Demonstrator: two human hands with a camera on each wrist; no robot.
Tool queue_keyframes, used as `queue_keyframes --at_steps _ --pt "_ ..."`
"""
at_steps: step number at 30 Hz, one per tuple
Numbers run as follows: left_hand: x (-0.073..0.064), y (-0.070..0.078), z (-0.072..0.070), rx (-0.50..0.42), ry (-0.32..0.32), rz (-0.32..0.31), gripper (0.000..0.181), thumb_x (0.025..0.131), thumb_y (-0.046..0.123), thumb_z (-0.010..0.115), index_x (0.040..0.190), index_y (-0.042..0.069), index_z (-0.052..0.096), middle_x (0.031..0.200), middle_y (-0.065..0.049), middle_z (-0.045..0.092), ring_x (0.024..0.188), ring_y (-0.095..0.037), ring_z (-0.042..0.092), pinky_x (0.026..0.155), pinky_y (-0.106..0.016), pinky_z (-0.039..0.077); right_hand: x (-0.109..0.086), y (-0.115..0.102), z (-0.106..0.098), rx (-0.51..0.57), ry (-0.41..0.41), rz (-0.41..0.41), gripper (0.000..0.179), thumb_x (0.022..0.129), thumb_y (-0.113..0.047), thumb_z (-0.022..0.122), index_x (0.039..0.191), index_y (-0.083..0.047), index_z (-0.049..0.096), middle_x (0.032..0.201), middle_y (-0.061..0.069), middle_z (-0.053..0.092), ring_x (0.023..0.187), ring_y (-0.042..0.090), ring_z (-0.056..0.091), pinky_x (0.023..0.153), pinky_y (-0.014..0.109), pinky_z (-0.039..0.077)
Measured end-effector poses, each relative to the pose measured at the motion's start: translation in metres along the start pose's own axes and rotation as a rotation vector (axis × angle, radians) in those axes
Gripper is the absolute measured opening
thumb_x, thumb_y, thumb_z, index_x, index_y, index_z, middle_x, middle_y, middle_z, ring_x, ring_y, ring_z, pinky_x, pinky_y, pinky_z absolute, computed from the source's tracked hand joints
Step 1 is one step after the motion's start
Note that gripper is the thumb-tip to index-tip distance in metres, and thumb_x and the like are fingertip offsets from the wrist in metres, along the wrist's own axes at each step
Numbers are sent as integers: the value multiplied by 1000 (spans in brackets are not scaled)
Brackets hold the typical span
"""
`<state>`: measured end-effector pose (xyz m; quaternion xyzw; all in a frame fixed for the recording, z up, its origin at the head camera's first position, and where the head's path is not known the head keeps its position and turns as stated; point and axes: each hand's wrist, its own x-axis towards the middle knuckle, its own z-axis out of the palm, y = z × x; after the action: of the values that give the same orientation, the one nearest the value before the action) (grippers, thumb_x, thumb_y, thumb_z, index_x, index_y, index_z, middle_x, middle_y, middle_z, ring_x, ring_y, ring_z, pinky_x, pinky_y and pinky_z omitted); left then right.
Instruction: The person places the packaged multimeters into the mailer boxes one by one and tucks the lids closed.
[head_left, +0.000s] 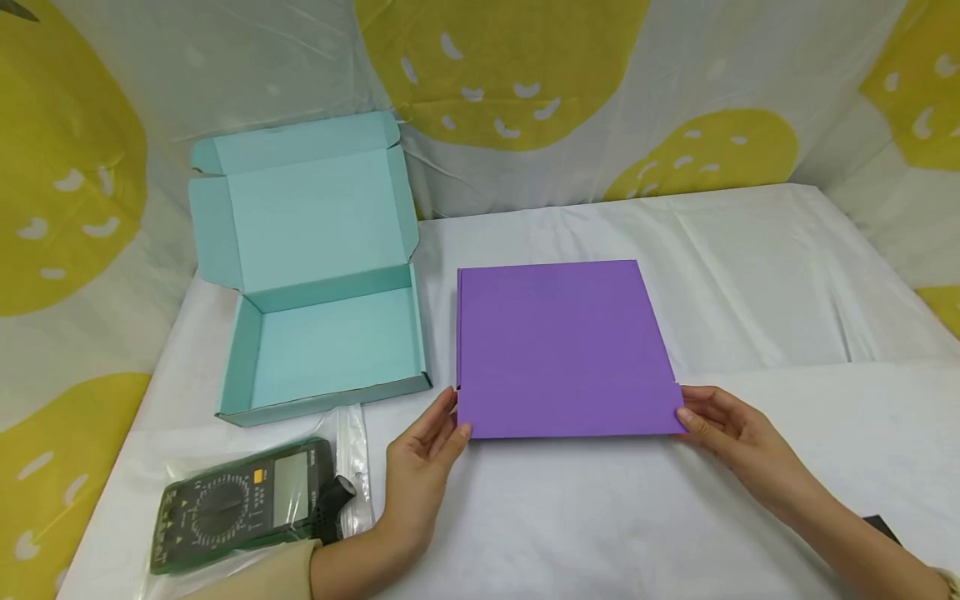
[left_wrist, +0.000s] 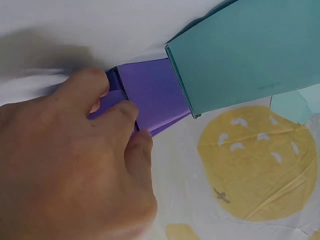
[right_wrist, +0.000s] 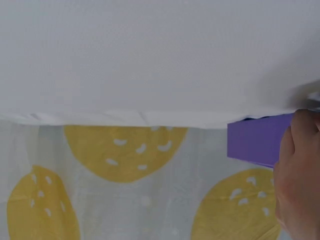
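Note:
A flat purple cardboard box (head_left: 562, 333) lies in the middle of the table, its lid down and its front flap (head_left: 570, 410) extending toward me. My left hand (head_left: 422, 471) pinches the flap's left corner, thumb on the near edge. At the opposite corner, my right hand (head_left: 738, 437) grips the flap with its thumb on top and fingers beneath. In the left wrist view the left fingers (left_wrist: 125, 112) bend around the purple cardboard. The right wrist view shows the right hand (right_wrist: 300, 185) at the box's end, partly cut off by the frame.
An open teal cardboard box (head_left: 337, 346) stands left of the purple one, its lid raised. Nearer me on the left lies a multimeter (head_left: 243, 500) in a clear plastic bag (head_left: 352, 450). A small dark object (head_left: 881, 529) shows beyond my right forearm. Patterned cloth (head_left: 517, 67) hangs behind the white-covered table.

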<state>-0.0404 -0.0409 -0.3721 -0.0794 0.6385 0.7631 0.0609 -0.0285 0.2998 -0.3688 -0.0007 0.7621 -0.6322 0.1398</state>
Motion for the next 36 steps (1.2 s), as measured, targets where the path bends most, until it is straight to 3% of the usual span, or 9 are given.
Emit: queue_keyframes --at_steps 7,12,18,22,25,30,36 --pt "6 3 0 20 -5 -82 53 82 -3 62 131 7 47 136 -9 45 120 -25 48 90 -23 46 -3 -1 2 -45 36 -28 32 95 -7 46 126 0 44 113 -6 60 97 7 61 82 20 50" --pt "10 4 -1 24 -70 -103 53 84 -4 57 134 6 41 141 -10 38 126 -24 42 93 -23 43 -2 -5 2 -129 29 -25 33 95 -10 46 126 -1 42 114 -9 59 98 6 61 81 18 49" --pt "15 6 -1 91 -128 -72 56 86 -5 53 138 7 36 144 -9 32 131 -25 35 99 -29 39 2 -8 -2 -181 -39 -31 39 96 -13 44 131 3 37 118 -10 56 101 5 60 84 18 48" --pt "17 8 -1 214 -155 6 61 86 -4 53 141 11 31 148 -5 28 136 -22 25 109 -36 25 4 -11 -4 -303 -15 -1 40 95 -21 47 129 -1 45 117 -13 57 102 -5 55 82 12 46" --pt "18 8 -3 254 -208 58 65 87 -6 50 144 10 24 151 -4 21 138 -21 17 110 -34 19 5 -13 -2 -367 26 36 40 93 -27 51 126 -5 51 115 -17 58 102 -13 51 80 7 43" --pt "20 10 -4 265 -277 51 65 87 -8 48 144 8 21 150 -6 18 137 -19 18 107 -26 22 2 -14 0 -329 44 64 43 92 -28 53 127 -2 51 116 -17 59 103 -14 50 79 7 43" --pt "21 14 -5 278 -273 12 65 87 -6 50 144 11 24 149 -5 22 136 -19 23 106 -26 26 3 -16 -5 -126 -42 97 45 95 -19 48 133 5 39 115 -15 59 101 3 60 82 14 48"
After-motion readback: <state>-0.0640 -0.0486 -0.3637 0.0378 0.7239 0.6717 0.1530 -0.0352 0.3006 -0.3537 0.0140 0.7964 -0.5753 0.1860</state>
